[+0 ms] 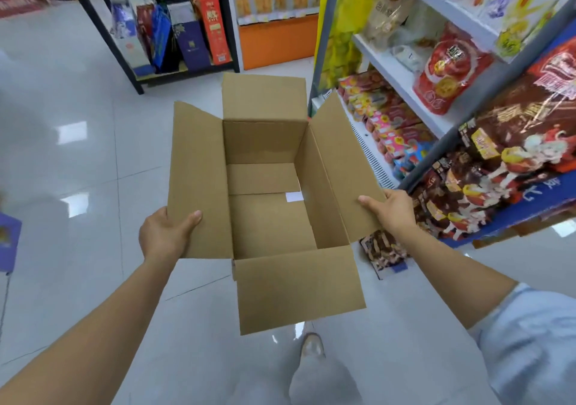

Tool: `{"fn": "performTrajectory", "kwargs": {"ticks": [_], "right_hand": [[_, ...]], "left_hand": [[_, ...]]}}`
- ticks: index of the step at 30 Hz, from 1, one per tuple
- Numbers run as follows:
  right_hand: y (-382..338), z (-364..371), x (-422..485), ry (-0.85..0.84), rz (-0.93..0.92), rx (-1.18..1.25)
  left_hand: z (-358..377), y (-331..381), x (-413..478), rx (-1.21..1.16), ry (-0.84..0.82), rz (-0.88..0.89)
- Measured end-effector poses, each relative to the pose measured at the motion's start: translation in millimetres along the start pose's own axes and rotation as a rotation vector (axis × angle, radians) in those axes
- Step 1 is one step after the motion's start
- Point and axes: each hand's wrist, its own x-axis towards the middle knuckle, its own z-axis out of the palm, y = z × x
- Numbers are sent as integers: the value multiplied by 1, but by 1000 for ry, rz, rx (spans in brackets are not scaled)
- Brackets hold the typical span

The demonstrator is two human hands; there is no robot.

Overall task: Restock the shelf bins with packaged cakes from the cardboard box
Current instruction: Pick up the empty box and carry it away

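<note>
An open brown cardboard box point(268, 217) is held up in front of me above the floor, all its flaps spread. Its inside shows only bare cardboard and a small white label. My left hand point(165, 233) grips the left flap, thumb on top. My right hand point(389, 208) grips the right flap. Dark brown and red packaged cakes point(467, 192) fill a blue-edged shelf bin point(530, 219) just right of the box. One more dark pack point(385, 255) lies low beneath my right forearm.
A shelf unit point(405, 70) on the right holds red snack bags and colourful boxes. A black rack point(174, 39) with gift bags stands at the far left-centre, an orange display point(277, 39) behind it. Glossy white floor tiles point(78, 155) stretch left. My shoe point(311, 345) shows below.
</note>
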Motion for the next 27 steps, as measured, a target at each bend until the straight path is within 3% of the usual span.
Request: {"fn": "performTrajectory", "kwargs": {"ticks": [15,27], "right_hand": [[-48,25,251,-9,53,-75],[-28,44,354,-16,123,-113]], "left_hand": [[114,111,189,-33,-32,0],[199,112,248,-62,-88,-154]]}}
